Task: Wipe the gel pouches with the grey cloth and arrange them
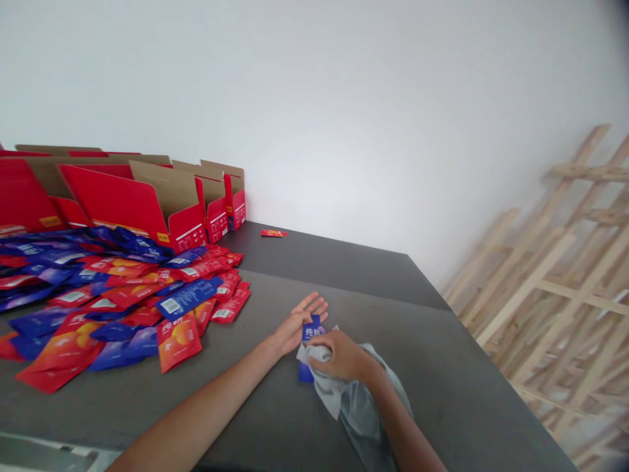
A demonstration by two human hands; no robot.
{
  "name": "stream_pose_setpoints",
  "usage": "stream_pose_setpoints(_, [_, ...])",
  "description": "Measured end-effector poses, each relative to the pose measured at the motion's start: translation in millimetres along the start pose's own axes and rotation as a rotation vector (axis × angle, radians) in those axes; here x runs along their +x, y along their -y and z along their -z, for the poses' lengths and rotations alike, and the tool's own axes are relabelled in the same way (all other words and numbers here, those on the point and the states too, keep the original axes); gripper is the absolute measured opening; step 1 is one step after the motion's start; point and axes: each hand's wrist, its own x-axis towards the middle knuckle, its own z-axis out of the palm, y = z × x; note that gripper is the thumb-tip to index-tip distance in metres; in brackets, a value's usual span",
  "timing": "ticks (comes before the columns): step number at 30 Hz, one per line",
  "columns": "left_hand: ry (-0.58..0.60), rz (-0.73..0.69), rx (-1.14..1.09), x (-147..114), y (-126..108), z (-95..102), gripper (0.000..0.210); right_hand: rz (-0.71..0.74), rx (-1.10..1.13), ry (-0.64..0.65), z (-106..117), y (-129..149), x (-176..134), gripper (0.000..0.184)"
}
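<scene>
A small blue packet [305,372] with white characters stands out just above the dark tabletop, in front of me. My left hand [293,328] holds its upper left side, thumb over the edge and the other fingers stretched out behind. In my right hand [344,356] is a bunched grey cloth [330,388], pressed against the packet's face. Part of the packet is hidden under the cloth and fingers. The cloth's loose end hangs down beneath my right forearm.
Many red and blue packets [181,341] lie heaped at the left. Behind them stand open red cardboard boxes [184,229]. One red packet [274,233] rests near the wall. Wooden pallets [560,295] lean at the right, beyond the table edge.
</scene>
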Motion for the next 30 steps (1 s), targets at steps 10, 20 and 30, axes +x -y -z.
stream_pose_setpoints(10, [0.111, 0.049, 0.045, -5, -4, -1.1, 0.073, -0.303, -0.185, -0.336, -2, -14, 9, 0.022])
stream_pose_setpoints(20, [-0.080, -0.132, 0.043, 3, -23, 4.4, 0.065, -0.159, -0.139, -0.159, -8, -6, 6, 0.017])
stream_pose_setpoints(30, [-0.011, -0.301, 0.500, 4, -53, 14.8, 0.044, -0.121, -0.161, -0.087, -1, -10, 4, 0.014])
